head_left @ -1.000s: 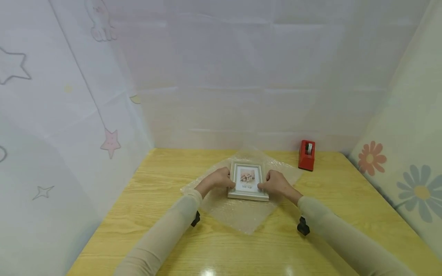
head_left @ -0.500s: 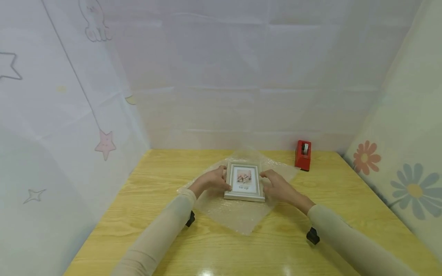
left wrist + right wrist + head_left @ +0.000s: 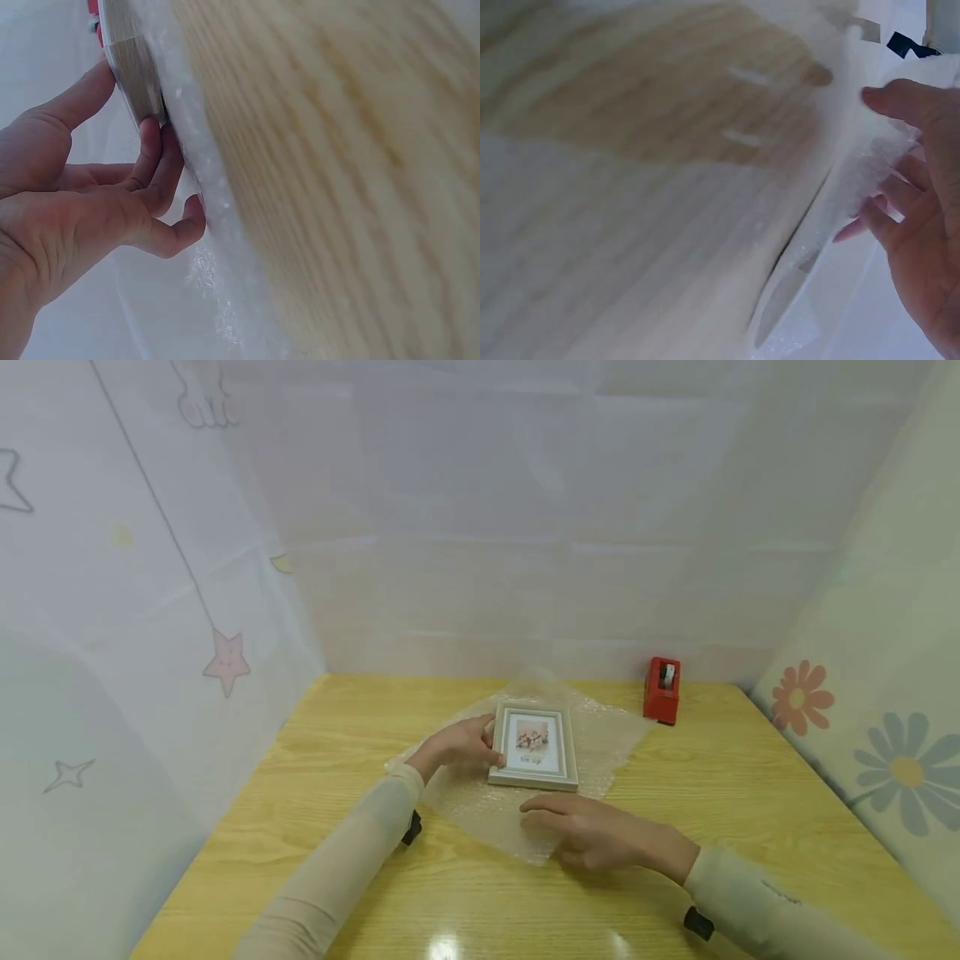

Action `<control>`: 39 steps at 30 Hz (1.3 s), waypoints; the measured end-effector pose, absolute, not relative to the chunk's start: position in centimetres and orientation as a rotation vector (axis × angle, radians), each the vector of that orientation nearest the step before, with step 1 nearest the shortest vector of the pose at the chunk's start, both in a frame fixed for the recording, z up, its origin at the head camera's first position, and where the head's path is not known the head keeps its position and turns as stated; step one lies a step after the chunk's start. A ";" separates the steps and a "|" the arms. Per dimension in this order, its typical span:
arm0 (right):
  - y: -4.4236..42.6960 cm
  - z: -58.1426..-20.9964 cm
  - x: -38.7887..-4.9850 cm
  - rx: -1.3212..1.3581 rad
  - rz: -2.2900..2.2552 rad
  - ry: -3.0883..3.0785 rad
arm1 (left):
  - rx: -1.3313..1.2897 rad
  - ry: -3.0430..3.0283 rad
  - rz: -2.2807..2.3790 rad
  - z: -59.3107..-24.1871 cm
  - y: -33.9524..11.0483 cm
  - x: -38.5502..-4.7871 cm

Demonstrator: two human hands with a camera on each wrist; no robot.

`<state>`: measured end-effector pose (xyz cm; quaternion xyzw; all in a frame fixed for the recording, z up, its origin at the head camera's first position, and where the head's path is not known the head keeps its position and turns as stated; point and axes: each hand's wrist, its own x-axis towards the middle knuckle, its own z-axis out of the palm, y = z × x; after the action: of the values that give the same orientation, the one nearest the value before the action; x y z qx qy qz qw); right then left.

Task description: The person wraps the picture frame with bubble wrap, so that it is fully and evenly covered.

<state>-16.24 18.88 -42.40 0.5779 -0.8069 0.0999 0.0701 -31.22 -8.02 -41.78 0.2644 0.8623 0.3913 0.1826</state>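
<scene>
"So, what changed?"
"The right hand (image 3: 592,832) has left the silvery rectangular picture frame (image 3: 534,742), fingers loose beside the clear bubble-wrap sheet (image 3: 495,817); only the left hand (image 3: 465,743) pinches the frame, mid-sheet, steadying it."

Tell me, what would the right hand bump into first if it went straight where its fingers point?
Probably the bubble wrap: the right hand points across its near corner. Height is hard to judge, though; passing above, it might reach the left sleeve instead.
</scene>
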 end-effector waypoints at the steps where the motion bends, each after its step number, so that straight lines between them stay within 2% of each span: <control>1: 18.8 -42.5 -16.3 1.740 0.306 -2.400 | 0.744 2.435 1.091 -41.8 -8.1 -31.3; 13: 18.9 -40.4 -17.7 1.593 0.718 -2.672 | 0.703 2.331 1.165 -41.2 -9.1 -32.3; 19: 19.1 -38.5 -19.0 1.583 0.787 -2.700 | 0.668 2.268 1.337 -37.8 -10.9 -32.3; 26: 19.7 -37.3 -20.9 1.495 0.940 -2.733 | 0.895 2.547 1.406 -33.3 -11.8 -27.8; 34: 21.1 -37.5 -24.7 1.299 1.025 -2.726 | 1.406 2.694 1.110 -34.0 -9.1 -21.6; 39: 21.1 -37.8 -27.4 1.184 1.186 -2.788 | 1.579 2.729 0.736 -35.4 -6.6 -19.8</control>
<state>-27.38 21.11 -37.83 0.3634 -0.8558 0.3641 -0.0554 -19.78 -6.61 -35.43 0.4871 0.8420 0.2270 -0.0478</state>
